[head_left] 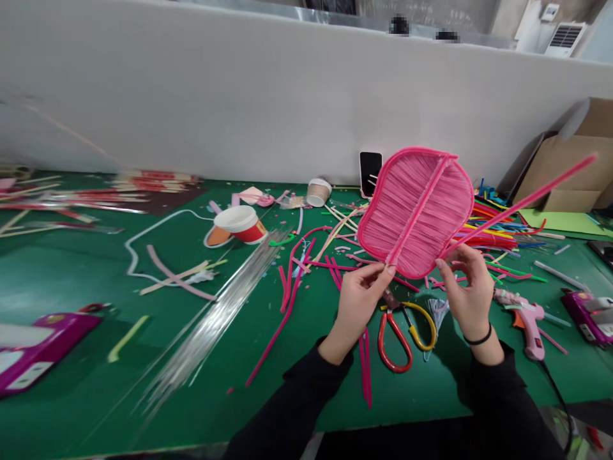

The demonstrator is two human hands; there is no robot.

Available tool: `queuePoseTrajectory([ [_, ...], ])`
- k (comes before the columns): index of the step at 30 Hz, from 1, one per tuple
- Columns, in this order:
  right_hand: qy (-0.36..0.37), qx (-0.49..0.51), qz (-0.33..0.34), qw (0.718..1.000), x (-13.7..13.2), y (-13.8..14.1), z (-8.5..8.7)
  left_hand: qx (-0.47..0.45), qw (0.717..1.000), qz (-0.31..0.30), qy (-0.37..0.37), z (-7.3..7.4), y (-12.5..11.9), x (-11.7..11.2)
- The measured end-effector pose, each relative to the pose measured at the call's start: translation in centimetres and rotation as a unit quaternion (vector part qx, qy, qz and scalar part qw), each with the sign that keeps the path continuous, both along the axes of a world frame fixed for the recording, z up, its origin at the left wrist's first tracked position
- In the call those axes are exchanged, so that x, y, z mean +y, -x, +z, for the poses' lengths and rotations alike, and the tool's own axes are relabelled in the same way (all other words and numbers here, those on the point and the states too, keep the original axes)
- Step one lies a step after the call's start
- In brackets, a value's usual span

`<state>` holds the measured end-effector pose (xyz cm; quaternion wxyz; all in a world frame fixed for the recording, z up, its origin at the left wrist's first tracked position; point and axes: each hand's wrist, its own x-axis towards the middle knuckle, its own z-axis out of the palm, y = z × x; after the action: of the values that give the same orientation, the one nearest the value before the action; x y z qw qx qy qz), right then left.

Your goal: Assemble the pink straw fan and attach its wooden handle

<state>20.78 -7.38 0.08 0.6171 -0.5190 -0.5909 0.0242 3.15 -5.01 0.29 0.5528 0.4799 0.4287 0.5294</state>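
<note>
A pink fan-shaped piece [431, 217], edged and ribbed with pipe cleaners, is held up above the table. My left hand [361, 303] pinches the lower end of its central rib. My right hand [467, 287] has thumb and fingers closed on a long pink pipe cleaner [531, 201] at the piece's lower right edge; its free end sticks out to the upper right. Below the hands lie scissors [395, 345] with one red and one yellow handle loop. Several loose pink pipe cleaners [365, 370] lie beside them.
A pink glue gun [529, 322] lies at right, its cord running off the front edge. Thin metal wires [215, 306], a tipped paper cup [244, 223] and a phone [370, 171] are on the green table. Coloured pipe cleaners [493, 236] and a cardboard box [575, 160] are at back right.
</note>
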Motion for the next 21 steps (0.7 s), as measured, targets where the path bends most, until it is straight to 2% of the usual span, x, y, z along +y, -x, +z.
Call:
queuePoseTrajectory([
  [21,-0.020,-0.015,0.011,1.000,-0.11,-0.24,0.22,0.011,1.000,-0.003,-0.012,0.08,0.20,-0.06],
])
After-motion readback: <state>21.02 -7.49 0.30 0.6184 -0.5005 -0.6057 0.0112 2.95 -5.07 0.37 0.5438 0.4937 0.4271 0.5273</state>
